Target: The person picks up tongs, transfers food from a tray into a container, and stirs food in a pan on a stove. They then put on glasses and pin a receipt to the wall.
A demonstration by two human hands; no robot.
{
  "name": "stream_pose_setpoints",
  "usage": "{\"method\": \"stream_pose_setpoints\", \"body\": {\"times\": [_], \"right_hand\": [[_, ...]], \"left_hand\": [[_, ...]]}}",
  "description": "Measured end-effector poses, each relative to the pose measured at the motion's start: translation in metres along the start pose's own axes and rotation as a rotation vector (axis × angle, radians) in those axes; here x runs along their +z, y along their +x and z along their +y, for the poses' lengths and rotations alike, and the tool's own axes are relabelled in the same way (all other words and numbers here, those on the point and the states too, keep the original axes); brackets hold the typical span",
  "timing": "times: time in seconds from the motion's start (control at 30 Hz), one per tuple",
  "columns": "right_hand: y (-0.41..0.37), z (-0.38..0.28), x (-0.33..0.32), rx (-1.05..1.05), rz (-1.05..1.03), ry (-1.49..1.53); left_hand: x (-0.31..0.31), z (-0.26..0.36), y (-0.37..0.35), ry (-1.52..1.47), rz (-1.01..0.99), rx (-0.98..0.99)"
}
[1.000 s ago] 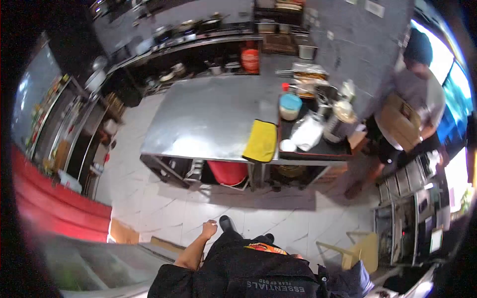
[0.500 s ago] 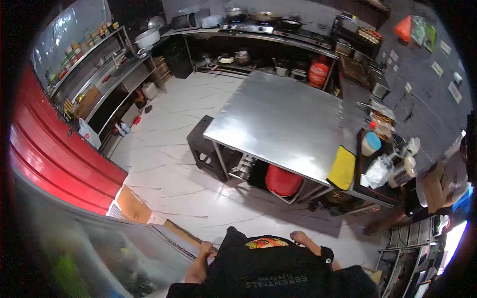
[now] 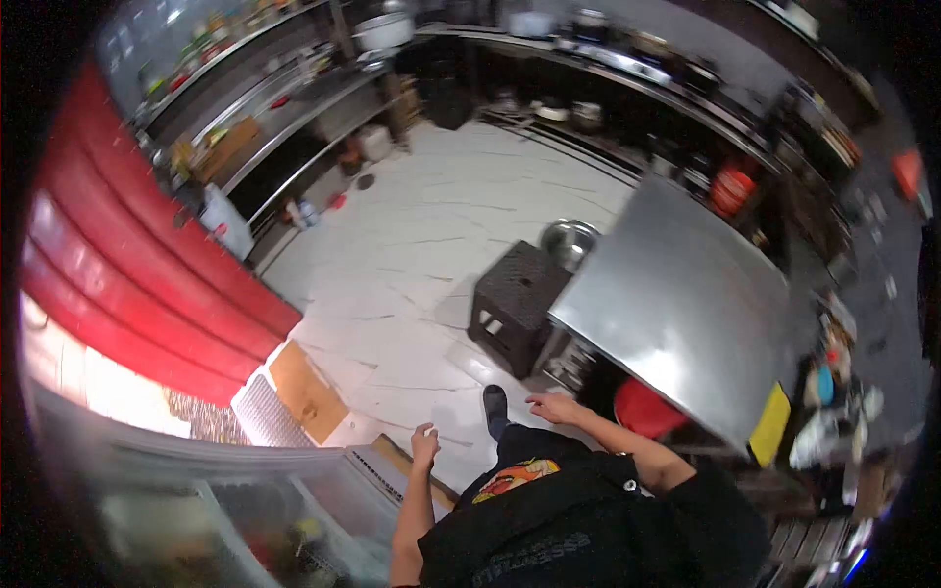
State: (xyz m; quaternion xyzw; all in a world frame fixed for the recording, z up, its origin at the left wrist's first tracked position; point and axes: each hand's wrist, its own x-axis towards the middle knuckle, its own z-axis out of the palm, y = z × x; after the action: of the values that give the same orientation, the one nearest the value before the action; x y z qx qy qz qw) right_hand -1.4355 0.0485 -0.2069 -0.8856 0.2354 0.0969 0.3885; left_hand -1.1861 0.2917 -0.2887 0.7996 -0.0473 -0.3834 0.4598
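Observation:
My left hand (image 3: 424,444) hangs in front of my body, beside the glass-topped case at the lower left. Its fingers are loosely bent and a little apart, and I see nothing in them. My right hand (image 3: 556,408) reaches forward over the floor, fingers partly stretched out, holding nothing. Beyond it stands a dark plastic stool (image 3: 522,294), the nearest piece of furniture, with a gap between. To the right of that is the steel table (image 3: 676,304). One dark shoe (image 3: 495,407) shows on the floor between my hands.
A metal bowl (image 3: 569,243) sits behind the stool. Under the table is a red round thing (image 3: 647,410); a yellow cloth (image 3: 770,423) hangs at its corner. A red corrugated panel (image 3: 147,255) and a brown board (image 3: 306,392) are left. Counters line the back.
My view has swung left, so the table and stool sit further right. My right arm has come forward across my body. A foot and the bowl behind the stool now show.

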Motion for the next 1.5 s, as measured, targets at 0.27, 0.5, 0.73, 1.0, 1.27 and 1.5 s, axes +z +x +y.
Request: {"method": "stream_pose_setpoints", "body": {"times": [0.27,0.5,0.73,1.0,1.27,1.5], "right_hand": [[0.185,-0.016,-0.066,0.044,0.03,0.093],[0.298,-0.056,-0.17,-0.01,0.073,0.117],[0.407,-0.024,-0.195,0.206,0.178,-0.065],[0.464,-0.009,-0.214,0.535,0.126,0.026],[0.477,0.04,-0.307,0.786,0.523,-0.02],[0.488,0.149,-0.469,0.993,0.605,-0.09]], "left_hand": [[-0.078,-0.007,0.159,0.83,-0.151,0.256],[-0.13,0.011,0.211,1.109,-0.213,0.305],[-0.159,0.088,0.34,0.984,-0.243,0.096],[-0.182,0.308,0.611,0.374,-0.111,-0.133],[-0.005,0.54,0.765,0.228,-0.197,0.027],[0.168,0.558,0.828,0.472,-0.522,-0.015]]}}
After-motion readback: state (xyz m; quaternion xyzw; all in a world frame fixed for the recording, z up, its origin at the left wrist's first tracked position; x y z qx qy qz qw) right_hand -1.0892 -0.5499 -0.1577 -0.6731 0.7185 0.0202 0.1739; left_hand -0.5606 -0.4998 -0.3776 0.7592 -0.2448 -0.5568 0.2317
